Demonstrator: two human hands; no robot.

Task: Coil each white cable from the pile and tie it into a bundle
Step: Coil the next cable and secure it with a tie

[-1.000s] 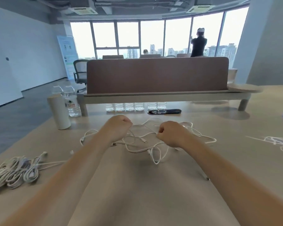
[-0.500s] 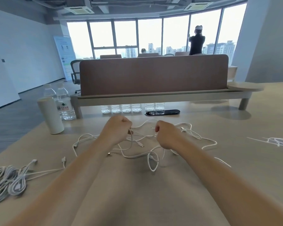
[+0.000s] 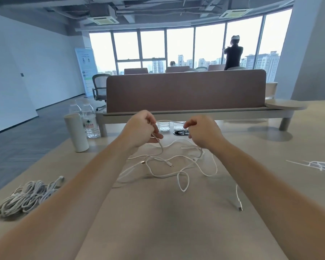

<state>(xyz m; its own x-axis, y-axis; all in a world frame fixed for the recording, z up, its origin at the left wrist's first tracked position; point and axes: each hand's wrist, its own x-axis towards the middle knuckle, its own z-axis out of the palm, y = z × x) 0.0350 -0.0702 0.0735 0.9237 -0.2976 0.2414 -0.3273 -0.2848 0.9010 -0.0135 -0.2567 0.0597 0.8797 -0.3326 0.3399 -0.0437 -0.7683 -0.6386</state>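
Cable (image 3: 170,121) spans sideways, left hand (image 3: 142,128) to right hand (image 3: 202,131).

Bright daylight from the far windows (image 3: 178,47), glass blown out to pale haze, soft faint shadows under the white cables (image 3: 170,165) on the table (image 3: 158,231), wide-angle bending at the edges, slight overall softness.

I have one wide-angle head view, worn high, looking forward and down over the near counter (image 3: 158,222) and out toward the far windows (image 3: 180,44).
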